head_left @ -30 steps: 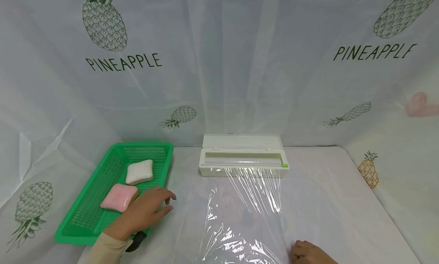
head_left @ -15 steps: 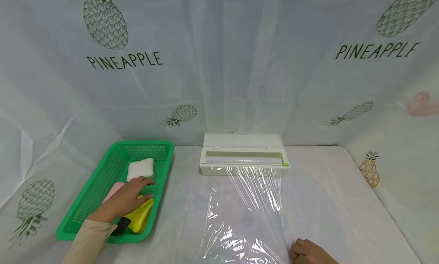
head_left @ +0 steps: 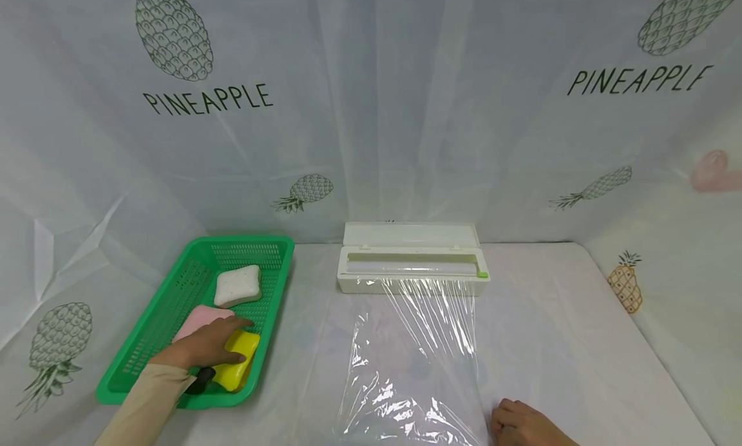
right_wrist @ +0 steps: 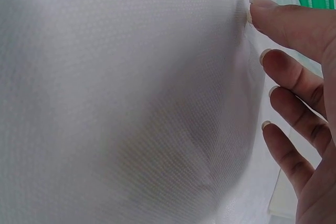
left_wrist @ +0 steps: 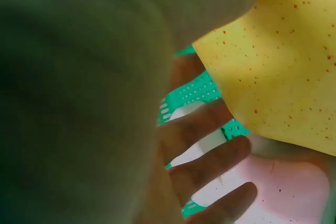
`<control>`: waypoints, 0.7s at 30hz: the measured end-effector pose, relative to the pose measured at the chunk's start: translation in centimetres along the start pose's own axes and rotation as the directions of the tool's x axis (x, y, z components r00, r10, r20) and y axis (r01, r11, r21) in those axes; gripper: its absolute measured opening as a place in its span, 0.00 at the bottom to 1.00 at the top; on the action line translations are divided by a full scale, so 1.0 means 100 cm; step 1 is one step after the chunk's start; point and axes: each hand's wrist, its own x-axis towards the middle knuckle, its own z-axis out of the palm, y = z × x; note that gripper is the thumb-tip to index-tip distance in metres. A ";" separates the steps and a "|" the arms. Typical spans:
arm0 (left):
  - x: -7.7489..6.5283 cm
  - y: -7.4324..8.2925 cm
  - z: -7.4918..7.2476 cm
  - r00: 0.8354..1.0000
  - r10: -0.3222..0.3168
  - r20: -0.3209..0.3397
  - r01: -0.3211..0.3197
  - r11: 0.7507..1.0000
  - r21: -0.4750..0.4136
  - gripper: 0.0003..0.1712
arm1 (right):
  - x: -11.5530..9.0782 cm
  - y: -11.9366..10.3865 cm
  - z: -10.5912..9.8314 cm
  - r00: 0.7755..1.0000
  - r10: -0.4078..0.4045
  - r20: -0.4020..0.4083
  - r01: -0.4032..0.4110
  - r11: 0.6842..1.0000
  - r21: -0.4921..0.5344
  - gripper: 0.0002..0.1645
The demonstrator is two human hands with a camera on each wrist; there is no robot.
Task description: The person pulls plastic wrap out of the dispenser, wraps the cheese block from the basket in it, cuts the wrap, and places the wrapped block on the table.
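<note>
My left hand reaches down into the green basket over a yellow block. In the head view the thumb lies across the block and the fingers extend past its far side. From the left wrist, the red-specked yellow block looms close, partly hiding the fairly straight, spread fingers. A pink block is partly under the hand; a white block sits farther back. At bottom right, my right hand rests beside the clear cling film; its fingers are loosely bent and separated.
A white cling film dispenser stands at the back with its lid raised, film drawn toward me from its roll. A pale cloth covers the table. A pineapple-print sheet hangs behind and at the sides.
My left hand has moved left from the basket's right edge into the basket, then down over the yellow block, which came into view. My right hand has stayed beside the film.
</note>
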 end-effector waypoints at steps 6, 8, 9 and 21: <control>0.001 0.000 0.001 0.999 -0.001 0.034 0.003 0.997 -0.075 0.31 | -0.001 0.002 -0.001 1.000 -0.028 -0.008 0.028 0.999 0.022 0.28; 0.000 0.001 0.001 0.998 -0.019 0.052 0.025 0.991 -0.129 0.29 | -0.001 0.002 -0.001 1.000 -0.023 -0.006 0.023 1.000 0.015 0.28; 0.000 0.001 0.001 0.998 -0.024 0.059 0.033 0.987 -0.155 0.27 | -0.001 0.002 0.000 1.000 -0.022 -0.004 0.022 1.000 0.014 0.28; 0.000 -0.001 0.005 0.994 0.090 -0.065 -0.093 0.994 -0.051 0.17 | -0.003 0.001 0.001 1.000 0.016 0.004 -0.016 1.000 -0.005 0.28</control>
